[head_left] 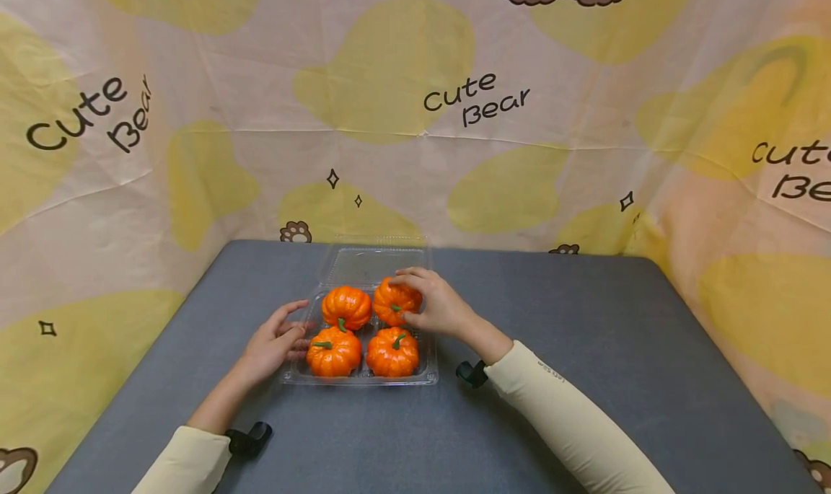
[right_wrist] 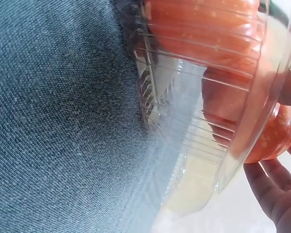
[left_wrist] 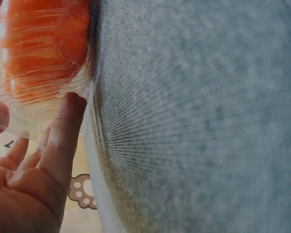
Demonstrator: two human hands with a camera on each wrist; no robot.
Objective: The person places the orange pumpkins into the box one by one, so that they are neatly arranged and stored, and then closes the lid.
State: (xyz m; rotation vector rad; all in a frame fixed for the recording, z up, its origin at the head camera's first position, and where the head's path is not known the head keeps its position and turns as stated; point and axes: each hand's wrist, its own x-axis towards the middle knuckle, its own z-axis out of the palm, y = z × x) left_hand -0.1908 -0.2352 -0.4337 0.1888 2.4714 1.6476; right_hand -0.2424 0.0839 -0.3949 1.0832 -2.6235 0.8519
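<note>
A clear plastic clamshell box (head_left: 365, 383) lies on the table with its lid (head_left: 373, 263) folded back. Several small orange pumpkins sit in it: front left (head_left: 334, 353), front right (head_left: 392, 353), back left (head_left: 347, 306) and back right (head_left: 389, 303). My right hand (head_left: 438, 303) holds the back right pumpkin, thumb on the near side and fingers over the far side; the right wrist view shows fingertips against its skin (right_wrist: 276, 138). My left hand (head_left: 273, 342) is beside the box's left wall, its extended fingers (left_wrist: 63, 126) right at the ribbed plastic.
The box stands on a grey cloth-covered table (head_left: 552, 321), left of its middle. A printed curtain (head_left: 389, 68) with yellow patches and lettering rises behind the table's back edge and along both sides. The opened lid reaches toward that back edge.
</note>
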